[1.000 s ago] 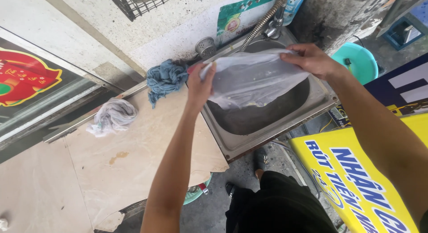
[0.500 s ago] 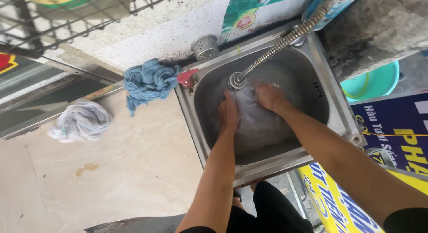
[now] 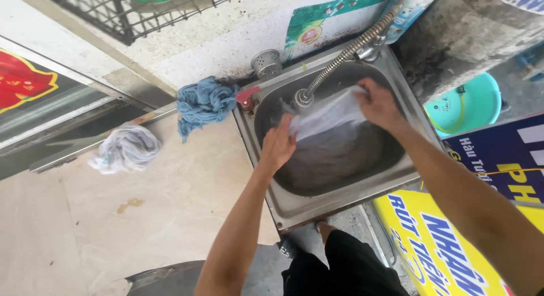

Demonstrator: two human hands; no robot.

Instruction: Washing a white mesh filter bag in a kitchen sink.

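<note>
Pinching plastic bag (image 3: 331, 117), both hands closed

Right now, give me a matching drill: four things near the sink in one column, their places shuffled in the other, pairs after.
1. bag
2. blue rag
3. pale rag
4. strainer

a. on the ledge behind the sink
b. on the counter, far from the sink
c. held by both hands, left hand and right hand, under the hose
d. at the sink's left edge

Pairs: 1-c, 2-d, 3-b, 4-a
</note>
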